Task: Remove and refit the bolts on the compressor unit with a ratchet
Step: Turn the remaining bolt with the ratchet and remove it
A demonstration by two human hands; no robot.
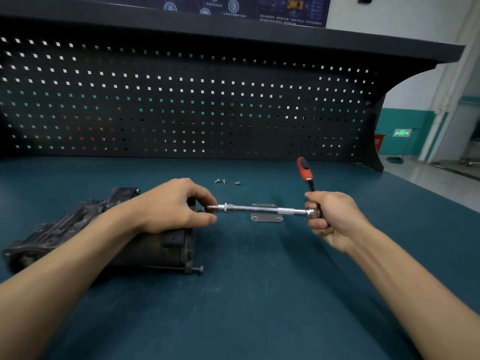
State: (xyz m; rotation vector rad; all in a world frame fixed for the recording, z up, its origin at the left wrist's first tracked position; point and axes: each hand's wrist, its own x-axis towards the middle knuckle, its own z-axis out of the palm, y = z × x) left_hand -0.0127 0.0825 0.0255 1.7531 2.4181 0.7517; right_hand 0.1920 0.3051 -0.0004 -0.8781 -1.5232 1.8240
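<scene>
Your compressor unit (145,245) lies on its side on the blue bench top (259,294), at the left of the view, with its flanged end toward the middle. Your left hand (171,206) sits over the top of that flanged end, thumb and fingertips pinching the tip of the extension bar (259,209) just off the unit's upper right edge. Whether a bolt sits in that tip is hidden by your fingers.

The bar runs level to the right, away from the unit, to the ratchet (304,174). Your right hand (332,219) is curled tight round the ratchet just at its head, well apart from the unit, and the red-and-black handle sticks up out of your fist.

A small metal plate (266,216) lies flat on the bench to the right of the unit, beneath the bar. Three loose bolts (223,181) lie beyond the unit, toward the pegboard (181,100). One long bolt (198,268) protrudes from the unit's lower near corner.
</scene>
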